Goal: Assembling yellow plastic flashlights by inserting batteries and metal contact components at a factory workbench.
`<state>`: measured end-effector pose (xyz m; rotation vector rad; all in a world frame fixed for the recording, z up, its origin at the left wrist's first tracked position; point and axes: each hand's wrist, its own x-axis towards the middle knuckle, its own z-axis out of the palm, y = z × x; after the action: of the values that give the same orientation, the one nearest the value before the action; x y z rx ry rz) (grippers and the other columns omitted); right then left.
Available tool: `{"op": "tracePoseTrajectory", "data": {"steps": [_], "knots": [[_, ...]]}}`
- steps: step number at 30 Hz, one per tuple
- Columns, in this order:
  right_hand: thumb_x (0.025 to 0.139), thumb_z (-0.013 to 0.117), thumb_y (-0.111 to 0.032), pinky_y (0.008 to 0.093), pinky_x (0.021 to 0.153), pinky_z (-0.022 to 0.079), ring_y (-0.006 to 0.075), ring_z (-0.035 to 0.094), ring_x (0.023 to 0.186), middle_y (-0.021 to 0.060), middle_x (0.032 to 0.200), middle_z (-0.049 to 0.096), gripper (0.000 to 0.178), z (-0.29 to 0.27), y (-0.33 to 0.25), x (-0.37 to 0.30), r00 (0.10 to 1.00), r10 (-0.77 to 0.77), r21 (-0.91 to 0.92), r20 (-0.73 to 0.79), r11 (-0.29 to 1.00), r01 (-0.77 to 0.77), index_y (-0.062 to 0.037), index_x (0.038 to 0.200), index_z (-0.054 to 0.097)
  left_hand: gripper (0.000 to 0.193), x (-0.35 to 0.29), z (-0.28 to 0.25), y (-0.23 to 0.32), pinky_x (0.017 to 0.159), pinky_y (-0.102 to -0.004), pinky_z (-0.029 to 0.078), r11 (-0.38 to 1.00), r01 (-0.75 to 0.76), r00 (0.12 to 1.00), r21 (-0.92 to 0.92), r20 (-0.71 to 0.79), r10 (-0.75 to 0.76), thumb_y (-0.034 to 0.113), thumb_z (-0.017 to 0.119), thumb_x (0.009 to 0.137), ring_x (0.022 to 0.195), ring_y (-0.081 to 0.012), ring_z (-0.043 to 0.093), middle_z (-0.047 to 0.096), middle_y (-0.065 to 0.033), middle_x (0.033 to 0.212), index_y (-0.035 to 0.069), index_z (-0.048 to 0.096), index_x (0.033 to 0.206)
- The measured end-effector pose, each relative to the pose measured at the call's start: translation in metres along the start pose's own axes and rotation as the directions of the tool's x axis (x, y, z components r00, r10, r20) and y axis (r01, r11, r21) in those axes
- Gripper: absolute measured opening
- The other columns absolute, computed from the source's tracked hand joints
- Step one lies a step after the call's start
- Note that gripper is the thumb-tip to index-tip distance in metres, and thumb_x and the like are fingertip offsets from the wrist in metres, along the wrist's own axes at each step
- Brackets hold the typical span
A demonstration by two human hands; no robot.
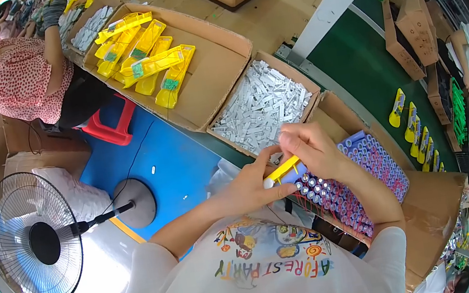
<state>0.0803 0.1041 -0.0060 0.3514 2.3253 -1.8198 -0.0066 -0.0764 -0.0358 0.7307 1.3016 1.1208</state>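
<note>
In front of my chest, my left hand (250,185) is closed on a yellow plastic casing (284,168), gripping it near its left end. A pale purple cylinder (293,174), which looks like a battery cell, lies along the casing's near side. My right hand (315,148) has its thumb and fingers pinched together at the casing's far right end; whether a small part is between those fingertips is hidden. Just right of my hands, a carton holds many purple cylinders (371,165) with wires. Beyond my hands is a carton of small white plastic pieces (264,102).
A long carton (219,45) holds yellow casings (152,62) with green boards. A person in a spotted top (24,75) works at the far left, near a red stool (115,125). A standing fan (46,242) is at left. More yellow casings (417,131) line the green conveyor belt.
</note>
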Motion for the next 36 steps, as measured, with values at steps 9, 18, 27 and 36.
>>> {"op": "tracePoseTrajectory", "data": {"steps": [9,18,27,36], "knots": [[0.078,0.069,-0.015,0.0326,0.064,0.051,0.0221,0.063,0.077,0.0046,0.084,0.06,0.014,-0.02,0.056,0.105,0.884,-0.466,-0.861,-0.019,0.458,0.223,-0.0074,0.088,0.063,0.053,-0.018,-0.045,-0.012,0.053,-0.0296,0.05,0.847,-0.368,0.899,-0.385,-0.38,0.217,0.049,0.042,0.098,0.057,-0.0204,0.06,0.061,-0.0115,0.081,0.001,0.039,0.12],[0.07,0.076,-0.006,0.03,0.065,0.053,0.0207,0.064,0.077,0.0046,0.088,0.065,0.017,-0.023,0.03,0.059,0.674,-0.737,-0.786,-0.046,0.443,0.432,-0.0071,0.086,0.068,0.049,0.002,-0.028,-0.024,0.098,-0.0431,0.045,0.825,-0.465,0.851,-0.322,-0.421,0.315,0.039,0.042,0.101,0.118,-0.0281,0.055,0.053,-0.0197,0.13,0.0,0.041,0.13],[0.079,0.074,-0.002,0.0206,0.056,0.045,0.0079,0.059,0.069,0.0042,0.084,0.066,0.014,0.005,0.011,0.028,0.729,-0.462,-0.188,-0.505,0.883,0.429,0.0002,0.092,0.069,0.045,0.01,-0.012,-0.021,0.071,-0.0268,0.05,0.888,-0.335,0.937,-0.314,-0.205,0.282,0.032,0.049,0.1,0.084,-0.0126,0.061,0.061,-0.0105,0.114,0.003,0.04,0.133],[0.078,0.076,-0.008,0.0215,0.046,0.032,0.0061,0.045,0.054,-0.0003,0.067,0.057,0.015,-0.008,0.002,0.019,0.613,-0.724,-0.665,-0.316,0.63,0.401,-0.0015,0.075,0.063,0.044,0.011,-0.016,-0.015,0.067,-0.0246,0.048,0.903,-0.344,0.934,-0.257,-0.194,0.301,0.031,0.047,0.101,0.076,-0.0108,0.061,0.062,-0.0095,0.109,0.005,0.039,0.135]]}}
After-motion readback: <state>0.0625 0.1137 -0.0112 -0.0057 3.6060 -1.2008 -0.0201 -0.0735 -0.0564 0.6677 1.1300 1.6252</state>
